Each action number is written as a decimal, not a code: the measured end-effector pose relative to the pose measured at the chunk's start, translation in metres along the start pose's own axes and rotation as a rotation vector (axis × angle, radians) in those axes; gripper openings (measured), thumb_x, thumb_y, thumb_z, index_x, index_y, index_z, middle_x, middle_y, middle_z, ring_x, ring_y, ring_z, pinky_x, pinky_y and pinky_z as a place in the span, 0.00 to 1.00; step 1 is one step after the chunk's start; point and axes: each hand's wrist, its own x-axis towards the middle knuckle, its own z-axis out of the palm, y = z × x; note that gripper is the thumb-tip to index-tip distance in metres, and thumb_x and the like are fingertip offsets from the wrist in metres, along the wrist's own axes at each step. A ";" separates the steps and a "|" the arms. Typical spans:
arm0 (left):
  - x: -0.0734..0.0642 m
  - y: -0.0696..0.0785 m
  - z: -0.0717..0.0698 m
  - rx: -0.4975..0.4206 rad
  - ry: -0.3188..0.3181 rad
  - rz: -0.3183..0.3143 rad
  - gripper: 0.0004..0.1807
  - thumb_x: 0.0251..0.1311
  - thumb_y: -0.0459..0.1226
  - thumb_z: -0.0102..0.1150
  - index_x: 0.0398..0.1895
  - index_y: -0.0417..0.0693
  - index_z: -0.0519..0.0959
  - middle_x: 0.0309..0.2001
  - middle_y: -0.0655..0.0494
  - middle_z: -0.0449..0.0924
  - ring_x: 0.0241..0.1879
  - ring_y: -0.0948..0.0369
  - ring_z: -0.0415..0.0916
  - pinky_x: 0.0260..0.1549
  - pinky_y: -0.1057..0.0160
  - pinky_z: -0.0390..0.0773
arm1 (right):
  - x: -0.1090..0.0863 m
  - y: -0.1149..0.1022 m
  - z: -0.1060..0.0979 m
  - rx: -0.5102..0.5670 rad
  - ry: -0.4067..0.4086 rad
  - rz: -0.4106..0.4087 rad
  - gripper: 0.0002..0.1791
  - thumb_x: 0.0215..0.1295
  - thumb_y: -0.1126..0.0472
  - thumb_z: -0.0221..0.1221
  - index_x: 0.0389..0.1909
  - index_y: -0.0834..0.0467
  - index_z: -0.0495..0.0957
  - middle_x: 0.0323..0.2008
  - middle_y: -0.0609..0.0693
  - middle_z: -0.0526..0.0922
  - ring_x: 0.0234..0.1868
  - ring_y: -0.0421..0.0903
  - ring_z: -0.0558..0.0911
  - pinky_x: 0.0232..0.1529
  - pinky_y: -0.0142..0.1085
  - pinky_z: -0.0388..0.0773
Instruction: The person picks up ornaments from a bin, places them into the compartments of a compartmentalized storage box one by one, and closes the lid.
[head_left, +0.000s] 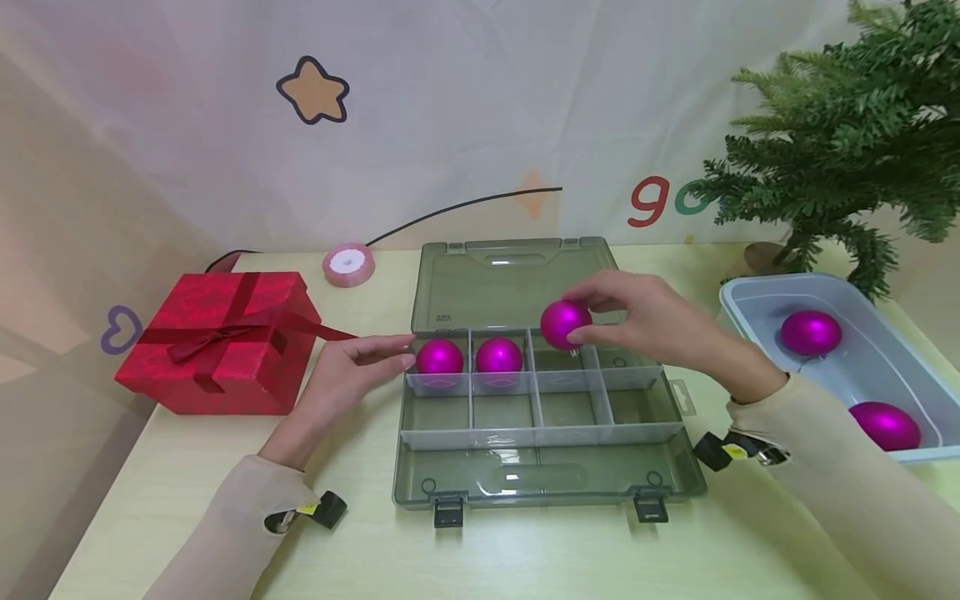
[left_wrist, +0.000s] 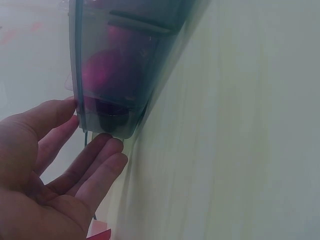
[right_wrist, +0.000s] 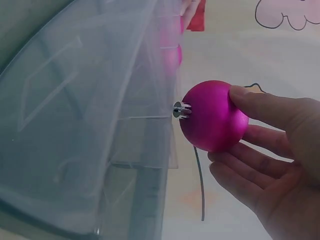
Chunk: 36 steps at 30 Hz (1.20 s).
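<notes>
My right hand (head_left: 652, 321) pinches a magenta Christmas ball (head_left: 564, 324) between thumb and fingers, over the third back compartment of a grey-green plastic organizer box (head_left: 547, 475). In the right wrist view the silver cap (right_wrist: 182, 110) of this ball (right_wrist: 214, 116) points toward the box. Two more magenta balls, one on the left (head_left: 439, 357) and one beside it (head_left: 498, 357), sit in the first two back compartments. At the box's left side, my left hand (head_left: 347, 379) rests its straight fingertips by the wall; the left wrist view shows these fingers (left_wrist: 102, 175) at the box corner.
To the left stands a red gift box (head_left: 217, 350) with a ribbon bow. A pink ribbon roll (head_left: 348, 265) lies behind. At right, a pale blue tub (head_left: 847, 292) holds two magenta balls (head_left: 812, 333), below a green artificial tree (head_left: 840, 142). The organizer's lid (head_left: 510, 279) lies back toward the wall.
</notes>
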 end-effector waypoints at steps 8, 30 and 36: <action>0.000 0.000 0.000 -0.023 -0.003 0.012 0.23 0.66 0.46 0.75 0.63 0.52 0.87 0.55 0.55 0.89 0.57 0.56 0.83 0.59 0.55 0.77 | 0.004 0.006 0.008 -0.024 -0.060 0.005 0.23 0.62 0.64 0.76 0.57 0.62 0.84 0.52 0.52 0.87 0.53 0.53 0.87 0.57 0.53 0.82; -0.001 0.000 0.000 -0.018 -0.003 0.012 0.23 0.67 0.46 0.74 0.63 0.51 0.86 0.55 0.54 0.89 0.58 0.55 0.83 0.57 0.56 0.78 | 0.005 0.003 0.014 -0.145 -0.132 -0.062 0.21 0.63 0.61 0.77 0.55 0.60 0.86 0.47 0.47 0.86 0.47 0.47 0.83 0.53 0.52 0.81; 0.000 0.000 0.000 -0.015 -0.006 -0.002 0.23 0.66 0.46 0.74 0.63 0.52 0.86 0.56 0.55 0.88 0.58 0.55 0.83 0.58 0.54 0.77 | 0.004 0.003 0.015 -0.156 -0.145 -0.047 0.21 0.63 0.61 0.76 0.56 0.62 0.86 0.48 0.49 0.87 0.50 0.50 0.85 0.55 0.53 0.81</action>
